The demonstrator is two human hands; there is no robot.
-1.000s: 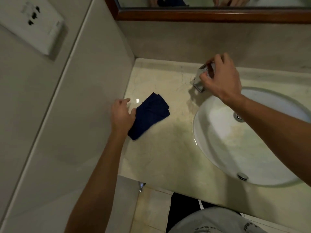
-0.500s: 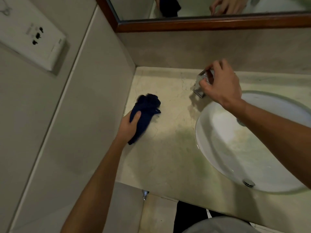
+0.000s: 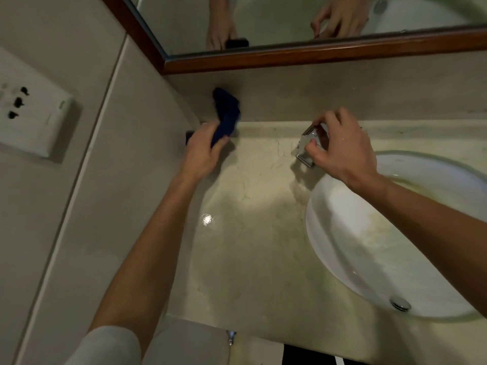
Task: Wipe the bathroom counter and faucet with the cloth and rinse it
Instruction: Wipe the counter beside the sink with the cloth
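My left hand (image 3: 201, 151) grips a dark blue cloth (image 3: 226, 113) at the back left corner of the pale marble counter (image 3: 253, 233). The cloth bunches upward against the back wall. My right hand (image 3: 340, 146) is closed around the chrome faucet (image 3: 309, 143) at the back rim of the white oval sink (image 3: 382, 248). Most of the faucet is hidden under my fingers. No water is visible running.
A wood-framed mirror (image 3: 290, 55) hangs above the counter and reflects both hands. A white wall socket (image 3: 29, 119) is on the left wall. The sink's overflow fitting (image 3: 400, 303) sits near the front rim. A side wall borders the counter on the left.
My left hand closed on the cloth where it lay on the counter and carried it up to the back left corner. My right hand stayed on the faucet. The camera tilted upward.
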